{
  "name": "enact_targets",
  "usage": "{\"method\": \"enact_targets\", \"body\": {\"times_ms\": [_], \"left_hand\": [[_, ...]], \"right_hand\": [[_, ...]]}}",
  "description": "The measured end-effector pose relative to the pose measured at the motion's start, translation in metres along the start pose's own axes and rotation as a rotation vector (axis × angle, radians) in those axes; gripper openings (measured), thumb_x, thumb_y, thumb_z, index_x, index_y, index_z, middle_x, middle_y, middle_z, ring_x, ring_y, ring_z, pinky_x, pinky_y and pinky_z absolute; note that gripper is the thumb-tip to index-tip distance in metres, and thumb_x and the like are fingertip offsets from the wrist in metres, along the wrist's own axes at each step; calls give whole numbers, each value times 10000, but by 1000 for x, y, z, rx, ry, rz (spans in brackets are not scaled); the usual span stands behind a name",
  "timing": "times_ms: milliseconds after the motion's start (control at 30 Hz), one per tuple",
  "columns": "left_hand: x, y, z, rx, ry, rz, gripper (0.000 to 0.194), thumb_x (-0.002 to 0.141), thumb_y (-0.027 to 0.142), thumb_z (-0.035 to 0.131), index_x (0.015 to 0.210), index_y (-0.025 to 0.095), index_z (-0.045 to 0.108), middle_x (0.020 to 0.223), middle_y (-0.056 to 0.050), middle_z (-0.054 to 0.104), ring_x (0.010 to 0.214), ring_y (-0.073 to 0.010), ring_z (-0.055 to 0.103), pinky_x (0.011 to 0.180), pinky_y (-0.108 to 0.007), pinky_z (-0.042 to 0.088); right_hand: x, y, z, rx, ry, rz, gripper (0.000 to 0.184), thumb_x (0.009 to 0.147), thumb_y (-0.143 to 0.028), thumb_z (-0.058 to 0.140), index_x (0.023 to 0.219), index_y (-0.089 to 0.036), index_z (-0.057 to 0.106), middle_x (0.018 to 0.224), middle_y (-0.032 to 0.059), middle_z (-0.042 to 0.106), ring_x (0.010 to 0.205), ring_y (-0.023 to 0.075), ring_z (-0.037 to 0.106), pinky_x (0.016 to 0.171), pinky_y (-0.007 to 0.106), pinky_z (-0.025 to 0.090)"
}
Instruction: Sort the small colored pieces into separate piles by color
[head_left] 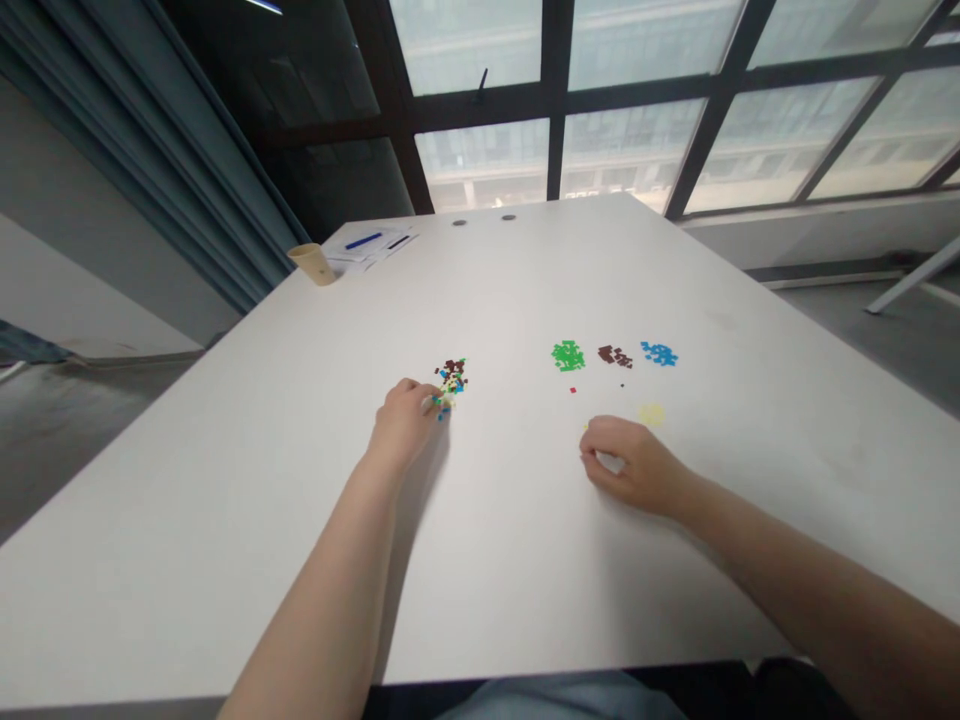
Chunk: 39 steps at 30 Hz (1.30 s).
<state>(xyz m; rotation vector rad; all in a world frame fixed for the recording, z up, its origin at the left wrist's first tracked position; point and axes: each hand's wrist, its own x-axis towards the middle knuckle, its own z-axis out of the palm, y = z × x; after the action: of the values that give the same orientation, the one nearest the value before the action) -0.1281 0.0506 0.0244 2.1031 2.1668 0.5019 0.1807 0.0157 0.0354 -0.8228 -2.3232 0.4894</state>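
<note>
The mixed pile of small flat chips (453,372), brown, blue, green and pale yellow, lies on the white table (510,560) just beyond the left hand (403,422). That hand's fingertips are at the pile's near edge, the thumb close to the forefinger; whether a chip is pinched between them I cannot tell. Chips this thin probably handle best when one is slid clear of its neighbours first, then taken by its edge with light pressure, so the heap doesn't scatter.

The right hand (634,462) is curled over the table, thumb and forefinger bent into a narrow ring; whether the tips hold a chip is too small to tell. Just beyond it lies the yellow cluster (652,414), pale against the white and easy to brush, so a raised wrist would be wise. Farther off, the green cluster (568,355), brown cluster (615,356) and blue cluster (659,353) form a row with gaps worth keeping. A single red chip (573,390) lies apart, near the green.
</note>
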Motion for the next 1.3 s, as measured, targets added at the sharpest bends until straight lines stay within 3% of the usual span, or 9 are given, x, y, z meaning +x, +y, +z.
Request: {"method": "enact_targets", "body": {"times_ms": [167,367,567,733,833,900,1033,1200,1300], "left_hand": [[3,1,12,-20,-24,100,299,775,195,416,953,236,653,943,-68,546,889,-206,525,775,-330,422],[4,-1,15,79,-6,151,287,782,188,417,878,264,677,981,-65,564,905,-226,516,762,-346,413],[7,2,19,-40,42,202,217,773,212,451,837,213,658,950,-72,607,913,-218,534,815,-352,415],[-1,23,10,-395,159,223,219,813,260,433,919,200,615,933,-58,650,881,-178,581,788,-321,458],[-14,44,3,-505,213,357,172,812,261,472,872,211,626,924,-50,656,904,-167,584,830,-323,447],[-25,59,1,-528,233,432,148,809,249,495,879,216,621,921,-49,657,902,-162,583,833,-319,441],[-43,80,5,-521,236,435,256,772,279,569,1019,221,539,879,-42,666,844,-159,589,775,-313,439],[-50,85,11,-371,101,611,160,788,291,549,938,239,575,821,-27,670,805,-158,602,754,-314,393],[-50,85,9,-368,123,633,175,783,289,559,951,242,565,815,-21,678,787,-157,603,743,-310,378]], "right_hand": [[-4,3,11,19,-123,-17,147,698,-71,437,610,-190,435,596,-10,454,592,117,419,579,242,342],[0,19,-4,-13,-31,70,131,709,-88,439,623,-186,457,605,-12,465,590,112,431,587,239,347],[1,10,-5,13,59,10,149,725,-87,431,619,-189,450,577,-16,437,570,110,412,562,237,331],[1,8,-6,9,77,-8,144,730,-93,430,632,-194,456,570,-16,430,556,111,401,549,241,325],[1,9,-6,5,91,4,143,730,-92,434,630,-191,460,567,-19,418,551,108,394,545,239,322],[1,10,-6,3,98,10,141,728,-90,442,629,-188,462,564,-23,409,550,105,390,546,236,320],[1,10,-4,0,95,7,138,729,-90,447,631,-184,471,562,-25,405,550,103,390,548,233,319],[1,11,-4,-6,83,7,130,740,-113,442,640,-188,478,559,-24,411,548,108,398,544,234,323],[1,12,-5,-10,68,15,127,741,-120,437,643,-190,476,557,-24,403,544,109,396,539,235,321]]}}
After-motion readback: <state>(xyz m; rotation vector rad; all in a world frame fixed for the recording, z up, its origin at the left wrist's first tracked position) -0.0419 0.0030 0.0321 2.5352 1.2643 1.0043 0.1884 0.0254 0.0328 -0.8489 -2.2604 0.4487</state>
